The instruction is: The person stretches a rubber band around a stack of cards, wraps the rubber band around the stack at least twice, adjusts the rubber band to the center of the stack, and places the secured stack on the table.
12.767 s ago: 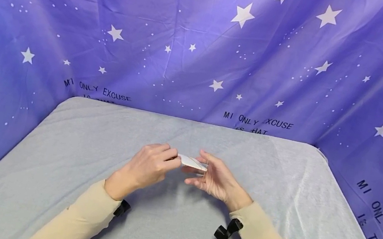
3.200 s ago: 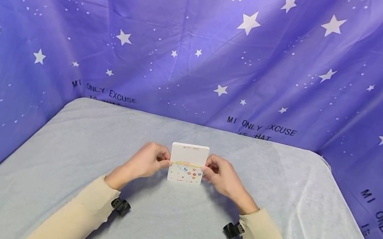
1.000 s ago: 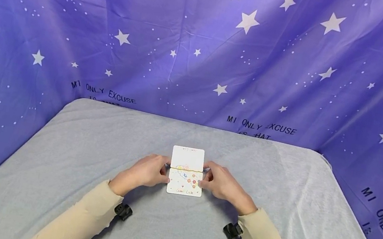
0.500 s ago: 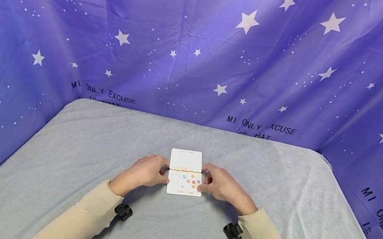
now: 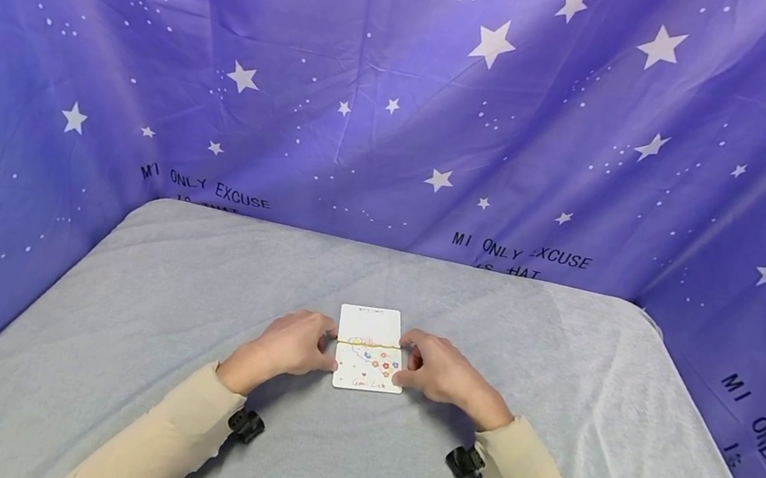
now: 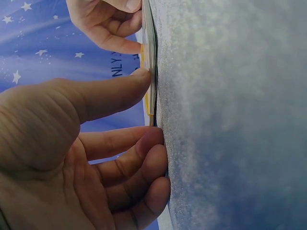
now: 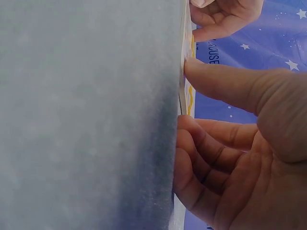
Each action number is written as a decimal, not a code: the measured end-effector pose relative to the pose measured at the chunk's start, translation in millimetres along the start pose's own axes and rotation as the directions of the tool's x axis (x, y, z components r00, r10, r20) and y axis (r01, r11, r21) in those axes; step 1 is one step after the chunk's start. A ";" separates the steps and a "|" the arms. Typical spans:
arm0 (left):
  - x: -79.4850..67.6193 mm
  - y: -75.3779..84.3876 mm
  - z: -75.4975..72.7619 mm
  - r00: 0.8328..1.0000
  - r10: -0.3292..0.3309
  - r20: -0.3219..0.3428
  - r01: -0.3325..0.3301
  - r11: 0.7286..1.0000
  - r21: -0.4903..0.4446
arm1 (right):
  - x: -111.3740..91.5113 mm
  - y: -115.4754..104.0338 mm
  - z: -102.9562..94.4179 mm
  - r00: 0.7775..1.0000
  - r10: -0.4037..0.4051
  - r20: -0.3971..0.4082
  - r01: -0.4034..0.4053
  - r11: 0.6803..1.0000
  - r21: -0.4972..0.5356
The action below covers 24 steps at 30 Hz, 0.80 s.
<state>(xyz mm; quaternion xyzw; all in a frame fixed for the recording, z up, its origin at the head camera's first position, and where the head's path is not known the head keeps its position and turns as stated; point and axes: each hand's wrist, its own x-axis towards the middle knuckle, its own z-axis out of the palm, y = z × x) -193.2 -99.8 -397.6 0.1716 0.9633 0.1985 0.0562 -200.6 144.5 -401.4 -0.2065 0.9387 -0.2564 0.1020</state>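
A stack of white cards (image 5: 368, 325) lies on the cloth at mid-table, printed with small coloured flowers and lettering. Across its middle runs a thin yellow rubber band (image 5: 380, 347). My left hand (image 5: 293, 341) grips the stack's left edge, thumb nearer me and fingers farther back. On the opposite edge my right hand (image 5: 440, 371) holds it the same way. Several layered edges of the stack (image 6: 152, 62) show in the left wrist view, close to the cloth. In the right wrist view, the band (image 7: 191, 98) lies over the top face. The stack's underside is hidden.
A grey-blue plush cloth (image 5: 197, 259) covers the table. Purple curtains (image 5: 414, 50) with white stars and lettering hang behind it and at both sides. Black wrist cameras (image 5: 245, 424) sit below both beige sleeves.
Earlier the stack was up in my hands, with the band stretched at my right hand. Later it stood tilted up, banded. Over the last second its far edge has sunk flatter onto the cloth.
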 end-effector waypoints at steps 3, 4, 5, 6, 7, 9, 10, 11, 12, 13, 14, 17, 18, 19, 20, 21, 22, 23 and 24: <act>-0.2 0.0 -0.4 1.000 -0.001 -0.001 0.001 1.000 0.002 | 0.2 -0.5 -0.1 1.000 -0.002 -0.001 0.002 1.000 -0.003; -0.2 0.0 -0.4 1.000 -0.002 0.000 0.002 1.000 0.002 | 0.3 -0.6 -0.2 1.000 -0.003 -0.001 0.003 1.000 -0.002; -0.1 0.0 -0.5 1.000 -0.005 0.002 0.005 1.000 0.003 | 0.4 -0.6 -0.1 1.000 -0.004 -0.001 0.004 1.000 -0.002; -0.1 0.2 -0.6 1.000 -0.008 0.004 0.008 1.000 0.003 | 0.5 -0.7 0.0 1.000 -0.006 -0.001 0.006 1.000 -0.002; 0.0 0.4 -0.7 1.000 -0.011 0.006 0.011 1.000 0.002 | 0.4 -0.9 0.0 1.000 -0.007 0.001 0.007 1.000 -0.002; 0.1 0.5 -0.7 1.000 -0.020 0.011 0.020 1.000 0.002 | 0.7 -1.1 0.1 1.000 -0.010 0.006 0.010 1.000 0.000; 0.2 0.4 -0.7 1.000 -0.024 0.013 0.024 1.000 0.002 | 0.9 -1.1 0.1 1.000 -0.011 0.009 0.011 1.000 0.002; 0.0 0.1 -0.7 1.000 -0.024 0.014 0.024 1.000 0.002 | 1.1 -1.2 0.1 1.000 -0.011 0.014 0.011 1.000 0.004; -0.2 -0.1 -0.8 1.000 -0.026 0.016 0.026 1.000 -0.001 | 1.3 -1.5 -0.1 1.000 -0.011 0.019 0.011 1.000 0.010; -0.3 -0.4 -0.8 1.000 -0.026 0.017 0.026 1.000 -0.003 | 1.3 -1.6 -0.5 1.000 -0.010 0.026 0.009 1.000 0.016; -0.3 -0.6 -0.8 1.000 -0.024 0.018 0.024 1.000 -0.004 | 1.3 -1.6 -1.1 0.999 -0.009 0.032 0.009 1.000 0.023; -0.6 -1.6 -1.3 1.000 -0.014 0.016 0.015 1.000 -0.019 | 0.8 -1.2 -3.5 0.999 -0.014 0.044 0.012 0.999 0.047; -0.7 -1.8 -1.7 1.000 -0.013 0.013 0.013 1.000 -0.027 | 0.4 -1.1 -4.6 0.999 -0.016 0.046 0.014 0.998 0.057; -0.8 -2.1 -2.1 1.000 -0.008 0.010 0.009 0.999 -0.034 | -0.2 -1.0 -5.9 0.999 -0.019 0.045 0.016 0.998 0.062; -0.9 -2.2 -2.7 1.000 -0.003 0.008 0.004 0.999 -0.045 | -0.7 -0.8 -7.1 0.999 -0.020 0.041 0.017 0.998 0.066; -1.0 -2.4 -3.4 1.000 -0.001 0.006 0.002 0.998 -0.056 | -1.3 -0.6 -8.2 0.999 -0.019 0.037 0.017 0.997 0.071; -1.2 -2.6 -4.1 1.000 -0.001 0.005 0.001 0.998 -0.068 | -1.9 -0.4 -9.5 0.999 -0.019 0.035 0.016 0.997 0.077; -1.3 -2.6 -5.0 1.000 0.001 0.003 -0.001 0.997 -0.076 | -2.3 0.1 -10.5 0.999 -0.016 0.030 0.014 0.997 0.079; -1.5 -2.5 -6.2 1.000 0.001 0.001 -0.001 0.996 -0.084 | -2.7 0.6 -11.6 1.000 -0.011 0.026 0.009 0.997 0.080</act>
